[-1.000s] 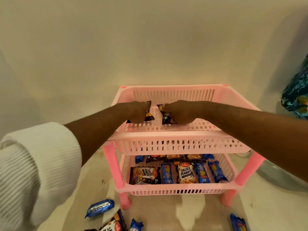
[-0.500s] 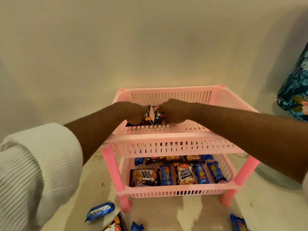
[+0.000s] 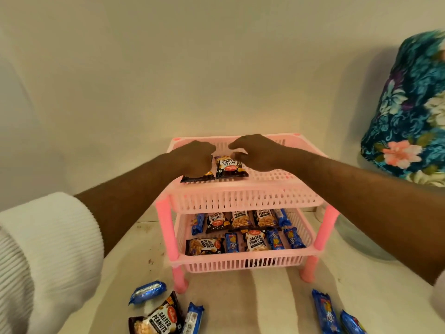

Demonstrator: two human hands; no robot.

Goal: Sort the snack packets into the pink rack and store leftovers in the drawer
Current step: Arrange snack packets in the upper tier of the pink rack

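Placing: two small black salted-peanut packets [image 3: 231,167] on the top shelf of the pink slatted plastic two-tier rack [image 3: 243,196]; they lie side by side, edges touching, near the front rim.
Left hand: the left hand [image 3: 192,159] rests curled, palm down, on the left packet [image 3: 198,177] at 9 o'clock of the pair; whether the fingers pinch it or only press, I cannot tell.
Right hand: the right hand [image 3: 258,151] hovers at 3 o'clock of the right packet, fingers loosely bent and partly spread, the fingertips [image 3: 237,155] at its top corner, nothing gripped.
Handling: judged light, thin and crinkly; the glossy film looks slippery and the contents shift, so a pinch on a crimped end seam or a flat press from above should serve best.
Lower shelf count: six black peanut packets and about five shiny blue wrapped snack bars [image 3: 274,238], in two rows.
Loose on the pale tabletop [image 3: 240,297]: one peanut packet [image 3: 157,318] at 7 o'clock of the rack, two blue bars beside it, two more blue bars at 5 o'clock.
Drawer: not in view.
Nearby: a floral teal cloth cover [image 3: 407,112] at 2 o'clock.
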